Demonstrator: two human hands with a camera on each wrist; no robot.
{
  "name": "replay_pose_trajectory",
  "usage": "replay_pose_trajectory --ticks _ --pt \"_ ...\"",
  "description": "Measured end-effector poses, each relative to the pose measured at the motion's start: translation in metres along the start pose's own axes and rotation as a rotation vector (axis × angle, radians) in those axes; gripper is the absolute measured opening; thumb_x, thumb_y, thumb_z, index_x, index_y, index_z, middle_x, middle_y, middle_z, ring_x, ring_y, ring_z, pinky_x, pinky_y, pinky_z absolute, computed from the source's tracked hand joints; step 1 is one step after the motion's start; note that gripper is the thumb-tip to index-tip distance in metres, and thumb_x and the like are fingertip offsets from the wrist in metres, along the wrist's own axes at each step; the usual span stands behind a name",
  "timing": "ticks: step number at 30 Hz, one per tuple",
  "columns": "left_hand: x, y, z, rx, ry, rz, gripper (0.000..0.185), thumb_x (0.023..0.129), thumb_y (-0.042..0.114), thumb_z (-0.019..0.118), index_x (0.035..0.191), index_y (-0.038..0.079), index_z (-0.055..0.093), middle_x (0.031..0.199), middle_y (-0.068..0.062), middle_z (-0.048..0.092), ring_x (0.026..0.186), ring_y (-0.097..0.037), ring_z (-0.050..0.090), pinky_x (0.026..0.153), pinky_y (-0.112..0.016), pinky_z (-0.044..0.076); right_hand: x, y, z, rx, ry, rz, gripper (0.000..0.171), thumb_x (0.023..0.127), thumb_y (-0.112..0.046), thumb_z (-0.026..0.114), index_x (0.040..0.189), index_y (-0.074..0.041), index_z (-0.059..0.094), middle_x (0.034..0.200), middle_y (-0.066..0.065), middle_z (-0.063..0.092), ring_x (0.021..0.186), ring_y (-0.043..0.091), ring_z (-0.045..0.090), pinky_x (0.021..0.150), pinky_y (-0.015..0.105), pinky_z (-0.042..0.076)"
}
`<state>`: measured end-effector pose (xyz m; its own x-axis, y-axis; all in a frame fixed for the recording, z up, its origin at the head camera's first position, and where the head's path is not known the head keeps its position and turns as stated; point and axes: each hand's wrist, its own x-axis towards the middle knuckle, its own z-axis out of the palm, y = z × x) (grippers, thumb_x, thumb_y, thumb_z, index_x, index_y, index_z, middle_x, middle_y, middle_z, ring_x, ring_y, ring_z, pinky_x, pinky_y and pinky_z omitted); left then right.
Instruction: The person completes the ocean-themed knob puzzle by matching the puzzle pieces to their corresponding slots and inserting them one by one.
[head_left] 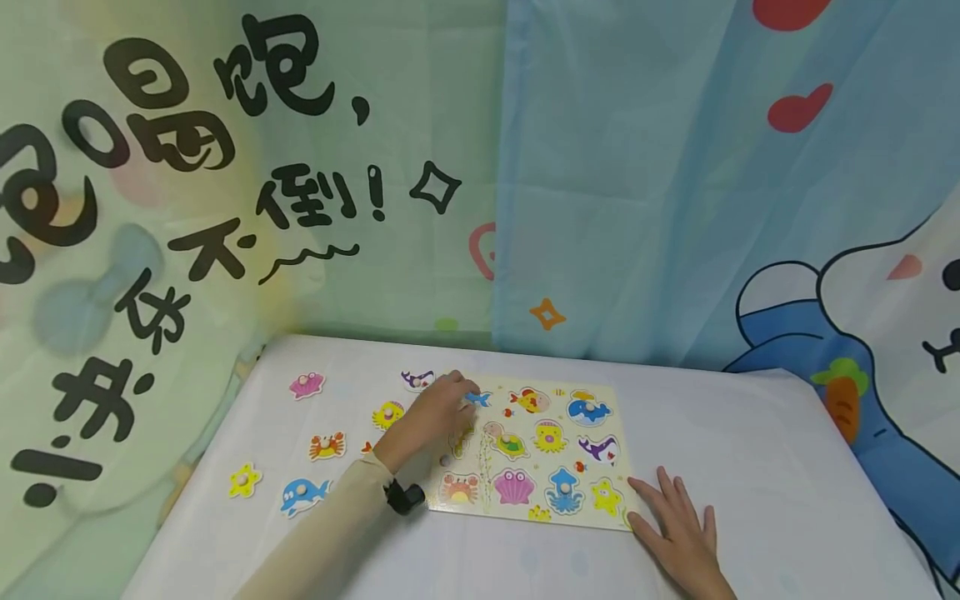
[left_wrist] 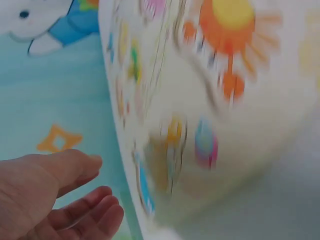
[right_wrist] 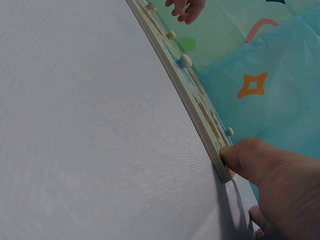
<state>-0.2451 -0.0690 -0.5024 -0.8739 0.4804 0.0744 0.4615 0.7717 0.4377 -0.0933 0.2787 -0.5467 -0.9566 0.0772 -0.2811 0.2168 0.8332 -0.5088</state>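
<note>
A flat puzzle board (head_left: 551, 521) with sea-animal pictures lies on the white table, and small knobs (right_wrist: 185, 61) stick up from it in the right wrist view. My left hand (head_left: 438, 412) hovers over its far left corner, near a blue fish picture (head_left: 478, 399). In the left wrist view the thumb and bent fingers (left_wrist: 102, 215) are apart, with nothing between them. At the near right corner, my right hand (head_left: 678, 529) rests with fingers spread. Its thumb (right_wrist: 242, 155) touches the board's edge in the right wrist view.
Loose pieces lie left of the board: a pink shell (head_left: 307, 385), a purple whale (head_left: 417, 381), a yellow octopus (head_left: 387, 415), a crab (head_left: 327, 446), a yellow star (head_left: 244, 481) and a blue dolphin (head_left: 303, 496). Printed curtains (head_left: 615, 208) hang behind the table.
</note>
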Motion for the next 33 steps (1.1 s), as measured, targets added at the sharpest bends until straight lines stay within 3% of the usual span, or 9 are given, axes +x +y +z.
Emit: replay_pose_trajectory --ticks 4,10,16,27,33 --pt "0.0 -0.016 -0.011 -0.011 0.046 -0.09 0.024 0.091 0.015 0.066 0.113 0.007 0.068 0.106 -0.01 0.064 0.095 -0.021 0.059 0.089 -0.037 0.052 0.001 0.0 -0.001 0.0 0.003 0.002 0.062 0.091 -0.047 0.058 0.142 -0.015 0.045 0.159 0.028 0.008 0.146 0.05 -0.004 0.104 0.074 -0.016" --pt "-0.015 -0.028 -0.016 0.025 0.055 -0.098 0.022 0.089 0.015 0.068 0.11 0.008 0.069 0.107 -0.01 0.065 0.097 -0.023 0.062 0.088 -0.038 0.053 0.003 -0.001 -0.003 0.005 0.014 -0.014 0.064 0.09 -0.049 0.058 0.142 -0.014 0.045 0.158 0.029 0.009 0.145 0.051 -0.003 0.104 0.074 -0.016" --pt "-0.047 -0.034 -0.012 0.013 0.037 -0.115 0.023 0.089 0.019 0.07 0.11 0.01 0.069 0.106 -0.007 0.065 0.095 -0.02 0.062 0.087 -0.037 0.054 0.001 0.004 -0.001 0.004 0.018 -0.025 0.064 0.09 -0.052 0.058 0.141 -0.015 0.047 0.158 0.03 0.011 0.144 0.053 0.0 0.103 0.076 -0.015" --pt "-0.112 -0.047 -0.016 0.004 0.075 -0.239 0.014 0.084 0.018 0.075 0.096 0.011 0.072 0.09 0.001 0.062 0.078 -0.01 0.052 0.073 -0.028 0.049 0.002 0.004 0.0 0.015 -0.001 -0.017 0.064 0.09 -0.05 0.057 0.142 -0.014 0.045 0.158 0.029 0.008 0.144 0.052 -0.004 0.102 0.075 -0.017" --pt "-0.133 -0.046 -0.01 0.017 0.09 -0.276 0.02 0.083 0.017 0.076 0.101 0.011 0.071 0.094 -0.001 0.062 0.078 -0.009 0.05 0.073 -0.028 0.05 0.002 0.004 0.0 0.012 -0.019 0.0 0.064 0.091 -0.051 0.057 0.143 -0.016 0.044 0.159 0.028 0.007 0.145 0.051 -0.005 0.103 0.074 -0.019"
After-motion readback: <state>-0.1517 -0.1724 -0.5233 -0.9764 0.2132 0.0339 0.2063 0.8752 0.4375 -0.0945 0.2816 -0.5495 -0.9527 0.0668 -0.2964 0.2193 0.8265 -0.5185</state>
